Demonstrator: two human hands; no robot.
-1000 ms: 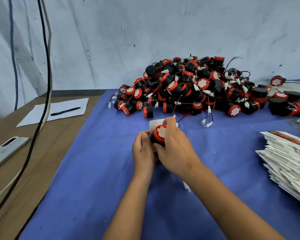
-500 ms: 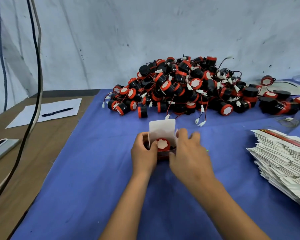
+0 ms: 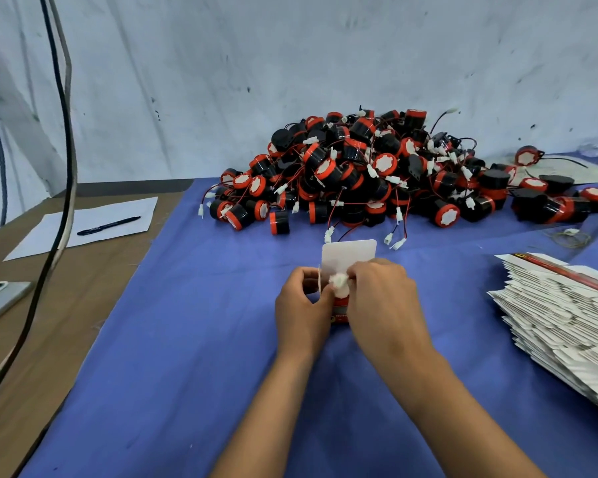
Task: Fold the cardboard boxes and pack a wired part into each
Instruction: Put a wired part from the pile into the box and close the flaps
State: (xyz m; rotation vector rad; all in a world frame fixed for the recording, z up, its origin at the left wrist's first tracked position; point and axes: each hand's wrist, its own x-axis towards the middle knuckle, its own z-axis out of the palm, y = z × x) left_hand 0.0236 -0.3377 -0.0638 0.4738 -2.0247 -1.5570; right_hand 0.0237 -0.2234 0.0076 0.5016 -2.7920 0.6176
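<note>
A small cardboard box (image 3: 348, 257) stands on the blue cloth (image 3: 194, 339) at the centre, its white top flap raised. My left hand (image 3: 301, 305) grips the box's left side. My right hand (image 3: 382, 298) holds its right side, with fingertips pressing a white connector (image 3: 339, 281) at the box's opening. The wired part's body is mostly hidden inside the box between my hands. A big heap of black-and-red wired parts (image 3: 366, 174) lies behind. A stack of flat unfolded boxes (image 3: 560, 312) sits at the right.
A wooden table (image 3: 83, 305) shows at the left, with a sheet of paper (image 3: 87, 225) and a pen (image 3: 108, 225) on it, plus a grey device (image 3: 0, 300) near the edge. Black and grey cables (image 3: 61, 139) hang at the left. A wall stands behind.
The red part went down into the box and out of sight. My right hand moved onto the box's opening, and now presses the white connector there. The view shifted slightly.
</note>
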